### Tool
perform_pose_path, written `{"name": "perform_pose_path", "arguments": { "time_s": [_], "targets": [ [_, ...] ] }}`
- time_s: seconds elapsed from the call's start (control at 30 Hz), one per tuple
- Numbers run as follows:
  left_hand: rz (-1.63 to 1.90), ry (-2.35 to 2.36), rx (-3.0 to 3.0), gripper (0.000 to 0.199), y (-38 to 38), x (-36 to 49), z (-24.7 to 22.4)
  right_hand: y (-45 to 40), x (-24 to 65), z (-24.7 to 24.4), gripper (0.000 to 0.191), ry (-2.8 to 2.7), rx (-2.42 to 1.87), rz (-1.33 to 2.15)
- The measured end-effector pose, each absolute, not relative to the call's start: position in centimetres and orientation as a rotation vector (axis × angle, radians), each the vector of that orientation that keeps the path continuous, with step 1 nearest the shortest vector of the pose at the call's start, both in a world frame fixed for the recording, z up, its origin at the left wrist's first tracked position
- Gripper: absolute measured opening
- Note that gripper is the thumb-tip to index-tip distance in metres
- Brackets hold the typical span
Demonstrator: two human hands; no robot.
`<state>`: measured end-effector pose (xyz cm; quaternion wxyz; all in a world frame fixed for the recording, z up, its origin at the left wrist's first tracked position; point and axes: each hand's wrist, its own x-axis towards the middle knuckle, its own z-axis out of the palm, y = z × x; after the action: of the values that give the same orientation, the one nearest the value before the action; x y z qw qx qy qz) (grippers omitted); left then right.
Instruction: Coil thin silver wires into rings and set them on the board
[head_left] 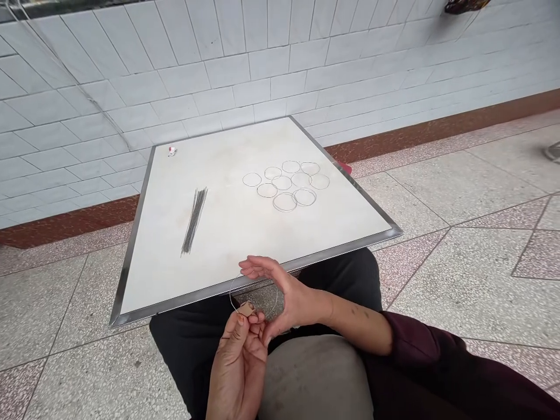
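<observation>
A small brown piece (246,309) is being pinched between the thumb and fingers of the left hand (240,364), which are clamped on it from the near side. By that piece, a thin wire ring (230,294) is being kept upright just above the lap, beside the near edge of the table. The ring is being framed from the right by the right hand (291,294), whose thumb and fingers are being held well apart in a wide curve; whether the wire is being touched by them cannot be told, as its top is being partly covered by the fingers. The right forearm is being covered to below the elbow by a dark maroon sleeve (420,344). Beneath the hands, the lap is being covered by dark trousers (179,344) and a grey garment (315,379). Farther out, a bundle of straight wires (195,221) is being borne on the left of the white table (227,233), and a cluster of wire rings (291,182), some overlapping, on its right. At the far left corner, a small white and red object (172,151) is being supported. Beyond, the scene is being closed off by a white tiled wall (227,73).
</observation>
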<state>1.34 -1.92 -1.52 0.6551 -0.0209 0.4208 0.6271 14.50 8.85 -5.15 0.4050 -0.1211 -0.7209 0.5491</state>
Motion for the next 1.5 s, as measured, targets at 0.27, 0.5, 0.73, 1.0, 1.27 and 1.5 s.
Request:
{"name": "perform_pose_path", "arguments": {
  "time_s": [0.27, 0.5, 0.73, 1.0, 1.27, 1.5],
  "targets": [
    [1.465, 0.97, -0.077, 0.024, -1.9, 0.9, -1.4, 9.0, 15.1, -5.4, 0.116, -1.769, -0.296, 1.392],
    [1.496, 0.983, -0.14, 0.029, -1.9, 0.0, -1.8, 9.0, 15.4, -5.4, 0.104, -1.639, -0.219, 1.551],
    [1.466, 1.026, -0.014, 0.025, -1.5, -1.0, -1.3, 9.4, 16.5, -4.9, 0.109, -1.773, -0.251, 1.533],
    [1.324, 1.05, 0.123, 0.022, -1.6, -0.9, -0.8, 10.0, 15.9, -3.8, 0.15, -2.031, -0.109, 1.548],
    [1.256, 1.029, 0.112, 0.019, -1.4, -1.2, -0.6, 10.0, 15.8, -3.6, 0.134, -2.149, -0.009, 1.421],
    [1.197, 0.956, 0.224, 0.012, -1.0, -1.6, -0.8, 9.2, 15.5, -3.8, 0.125, -2.066, -0.078, 1.435]
  ]
}}
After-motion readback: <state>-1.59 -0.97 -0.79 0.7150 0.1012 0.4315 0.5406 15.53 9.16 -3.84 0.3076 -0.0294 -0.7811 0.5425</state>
